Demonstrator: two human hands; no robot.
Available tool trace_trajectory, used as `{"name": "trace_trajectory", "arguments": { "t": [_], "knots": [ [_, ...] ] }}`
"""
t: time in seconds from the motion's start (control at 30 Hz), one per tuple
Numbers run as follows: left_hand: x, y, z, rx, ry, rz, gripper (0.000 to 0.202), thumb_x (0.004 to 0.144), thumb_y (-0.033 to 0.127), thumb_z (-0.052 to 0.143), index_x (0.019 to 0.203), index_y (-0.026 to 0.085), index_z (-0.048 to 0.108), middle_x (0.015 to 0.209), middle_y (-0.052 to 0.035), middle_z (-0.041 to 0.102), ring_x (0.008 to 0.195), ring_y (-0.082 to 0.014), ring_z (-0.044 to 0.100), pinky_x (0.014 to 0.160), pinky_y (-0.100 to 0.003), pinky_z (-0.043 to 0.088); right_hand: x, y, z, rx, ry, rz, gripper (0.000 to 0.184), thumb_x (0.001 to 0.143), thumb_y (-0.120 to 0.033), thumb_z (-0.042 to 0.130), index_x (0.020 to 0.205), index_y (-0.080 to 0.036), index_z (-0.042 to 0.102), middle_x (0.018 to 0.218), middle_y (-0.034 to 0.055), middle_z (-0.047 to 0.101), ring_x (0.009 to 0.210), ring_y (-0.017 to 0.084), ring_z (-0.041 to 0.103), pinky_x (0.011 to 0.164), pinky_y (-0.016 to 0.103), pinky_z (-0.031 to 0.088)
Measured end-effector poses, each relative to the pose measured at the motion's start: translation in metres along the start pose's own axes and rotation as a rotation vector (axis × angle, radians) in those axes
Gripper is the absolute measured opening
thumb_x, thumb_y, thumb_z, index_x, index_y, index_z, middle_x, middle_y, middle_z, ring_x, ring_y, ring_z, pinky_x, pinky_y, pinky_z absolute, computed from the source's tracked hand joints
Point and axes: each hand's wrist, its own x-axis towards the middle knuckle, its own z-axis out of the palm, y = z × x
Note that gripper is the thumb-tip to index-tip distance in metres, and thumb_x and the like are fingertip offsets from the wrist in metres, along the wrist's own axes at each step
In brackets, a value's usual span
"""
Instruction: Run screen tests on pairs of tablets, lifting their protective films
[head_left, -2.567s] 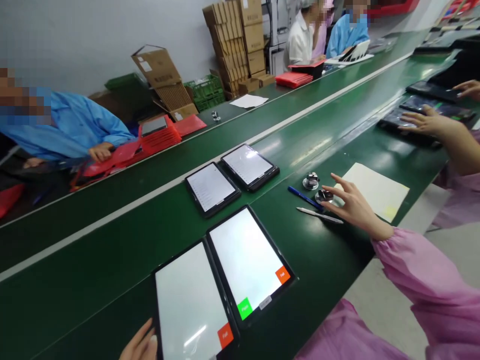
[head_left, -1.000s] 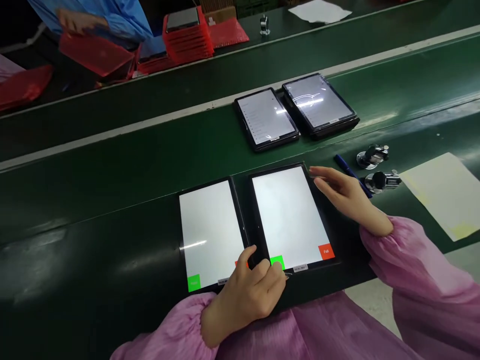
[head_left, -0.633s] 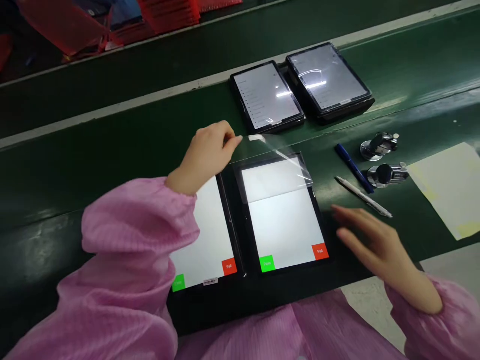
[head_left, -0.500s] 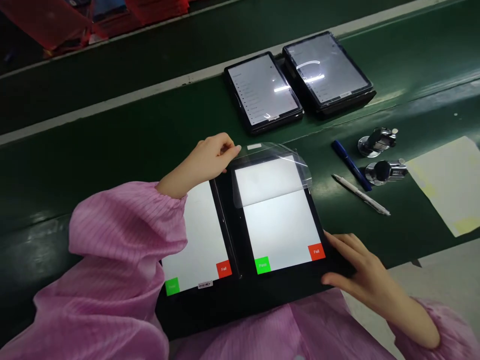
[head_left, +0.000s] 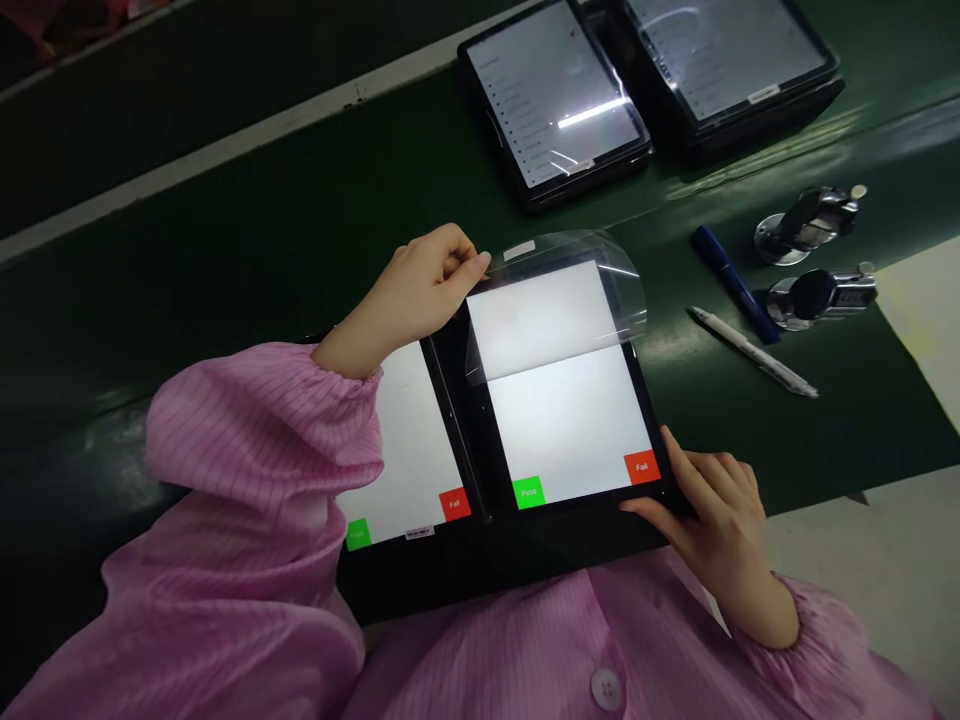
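Note:
My left hand (head_left: 431,280) pinches the upper left corner of a clear protective film (head_left: 555,330), which curls up over the top half of a tablet (head_left: 574,410). A small white label sits on the film's far edge. The tablet's screen is lit white, with a green "Pass" box and a red "Fail" box at the bottom. At its lower right corner, my right hand (head_left: 720,510) grips the tablet, thumb at the bottom edge and fingers along the side. A second tablet (head_left: 409,450) with the same boxes lies to the left, partly behind my left forearm.
Farther back lie a lit tablet (head_left: 555,95) and another tablet (head_left: 727,55) on a dark stack. On the right are a blue marker (head_left: 735,283), a white pen (head_left: 754,352), two chrome tally counters (head_left: 806,225) and a pale sheet (head_left: 930,320). All rest on the green bench (head_left: 300,240).
My right hand has moved inward from beside the tablet onto its lower right corner. My left hand keeps its pinch on the film. The view has shifted, carrying the far tablets upward.

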Motion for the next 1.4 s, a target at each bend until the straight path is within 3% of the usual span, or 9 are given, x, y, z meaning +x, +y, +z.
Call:
{"name": "trace_trajectory", "arguments": {
  "t": [0.6, 0.73, 0.83, 0.93, 1.03, 1.1, 1.2, 1.3, 1.4],
  "knots": [
    [-0.005, -0.001, 0.005, 0.145, 0.063, 0.039, 0.019, 0.102, 0.037, 0.053, 0.097, 0.021, 0.064, 0.076, -0.0024, 0.064, 0.079, -0.0232, 0.066, 0.081, -0.037, 0.052, 0.002, 0.003, 0.003, -0.012, 0.061, -0.099, 0.075, 0.104, -0.038, 0.066, 0.169, -0.024, 0.029, 0.081, 0.0039, 0.066, 0.066, 0.020, 0.056, 0.060, 0.034, 0.041],
    [-0.009, -0.001, -0.001, 0.159, 0.045, 0.029, 0.019, 0.104, 0.036, 0.054, 0.096, 0.021, 0.063, 0.076, -0.0014, 0.064, 0.076, -0.0218, 0.067, 0.077, -0.035, 0.052, 0.009, 0.014, -0.005, 0.161, 0.071, -0.093, 0.073, 0.100, -0.039, 0.070, 0.165, -0.031, 0.038, 0.086, 0.0041, 0.065, 0.067, 0.019, 0.058, 0.060, 0.034, 0.047],
    [-0.018, 0.004, -0.018, 0.157, 0.179, 0.082, 0.020, 0.105, 0.036, 0.057, 0.094, 0.021, 0.060, 0.081, -0.0007, 0.067, 0.078, -0.0191, 0.068, 0.076, -0.034, 0.053, 0.022, 0.018, -0.017, 0.194, 0.084, -0.095, 0.067, 0.101, -0.040, 0.068, 0.163, -0.035, 0.043, 0.105, 0.0098, 0.066, 0.084, 0.026, 0.064, 0.069, 0.039, 0.052],
    [-0.034, 0.012, -0.043, 0.034, 0.378, 0.214, 0.019, 0.106, 0.033, 0.058, 0.092, 0.021, 0.055, 0.092, -0.0004, 0.073, 0.087, -0.0160, 0.072, 0.081, -0.032, 0.057, 0.040, 0.010, -0.023, 0.103, 0.003, -0.302, 0.046, 0.104, -0.038, 0.063, 0.150, -0.033, 0.059, 0.125, 0.0137, 0.066, 0.102, 0.030, 0.062, 0.084, 0.045, 0.051],
    [-0.057, 0.016, -0.061, -0.067, 0.482, 0.302, 0.019, 0.106, 0.033, 0.057, 0.090, 0.023, 0.052, 0.092, 0.0022, 0.077, 0.092, -0.0150, 0.076, 0.086, -0.033, 0.060, 0.062, 0.002, -0.021, 0.044, -0.124, -0.509, 0.026, 0.109, -0.036, 0.054, 0.126, -0.031, 0.073, 0.137, 0.0098, 0.067, 0.110, 0.031, 0.062, 0.091, 0.048, 0.047],
    [-0.078, 0.012, -0.063, -0.078, 0.494, 0.358, 0.017, 0.107, 0.033, 0.056, 0.091, 0.025, 0.053, 0.086, 0.0041, 0.077, 0.089, -0.0161, 0.078, 0.080, -0.033, 0.062, 0.081, 0.006, -0.019, 0.003, -0.121, -0.458, 0.028, 0.110, -0.035, 0.051, 0.124, -0.032, 0.074, 0.131, 0.0082, 0.072, 0.107, 0.032, 0.065, 0.087, 0.049, 0.047],
    [-0.113, -0.002, -0.042, -0.184, 0.334, 0.530, 0.014, 0.109, 0.032, 0.052, 0.096, 0.028, 0.055, 0.087, 0.0036, 0.077, 0.081, -0.0149, 0.079, 0.065, -0.029, 0.061, 0.119, 0.023, -0.019, 0.165, -0.136, -0.170, 0.041, 0.110, -0.046, 0.046, 0.140, -0.029, 0.067, 0.098, 0.0091, 0.078, 0.082, 0.027, 0.068, 0.072, 0.042, 0.050],
    [-0.141, -0.018, 0.003, -0.141, 0.066, 0.819, 0.027, 0.112, 0.041, 0.041, 0.103, 0.024, 0.059, 0.095, -0.0017, 0.082, 0.086, -0.0146, 0.080, 0.091, -0.034, 0.064, 0.158, 0.036, -0.015, 0.506, -0.445, 0.060, 0.066, 0.107, -0.066, 0.035, 0.148, -0.020, 0.059, 0.077, 0.0039, 0.073, 0.056, 0.020, 0.063, 0.054, 0.034, 0.050],
    [-0.154, -0.031, 0.042, 0.136, 0.047, 0.981, 0.049, 0.109, 0.056, 0.040, 0.103, 0.015, 0.067, 0.102, -0.0099, 0.083, 0.097, -0.0215, 0.080, 0.113, -0.046, 0.055, 0.182, 0.031, -0.001, 0.548, -0.635, 0.054, 0.070, 0.106, -0.070, 0.029, 0.106, -0.021, 0.079, 0.065, 0.0023, 0.069, 0.049, 0.017, 0.060, 0.049, 0.031, 0.047]
  ]
}}
